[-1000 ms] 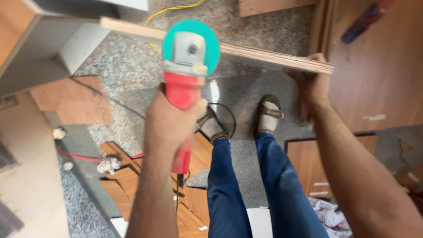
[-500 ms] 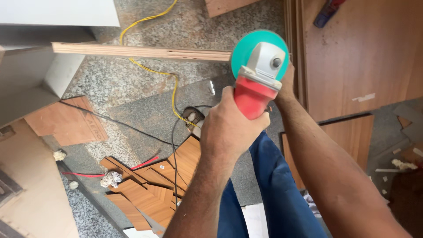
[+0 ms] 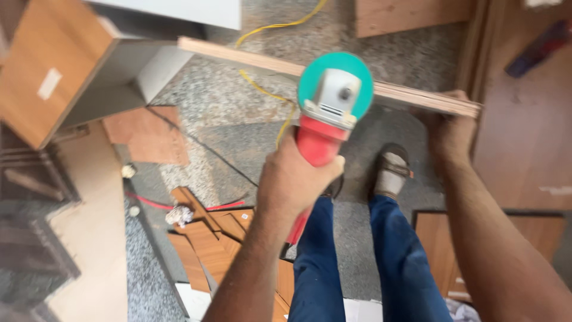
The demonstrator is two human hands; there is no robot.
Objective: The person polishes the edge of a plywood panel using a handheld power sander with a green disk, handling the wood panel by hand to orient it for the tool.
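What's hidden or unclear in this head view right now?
- Grinder disc: behind its teal guard; contact with the board cannot be told.
- Right hand fingers: under the board.
- Left hand: covers the grinder's handle.
- Blue object top right: blurred.
- Whole frame: motion-blurred.

Not much in the way of labels here. There's one small pale rectangular sticker [image 3: 50, 83] on the side of the wood-brown cabinet panel [image 3: 53, 71] at the far left, stuck on at a slant. Another whitish strip of tape or a label [image 3: 557, 190] sits on the brown board [image 3: 524, 131] at the right edge. No screens or signs.
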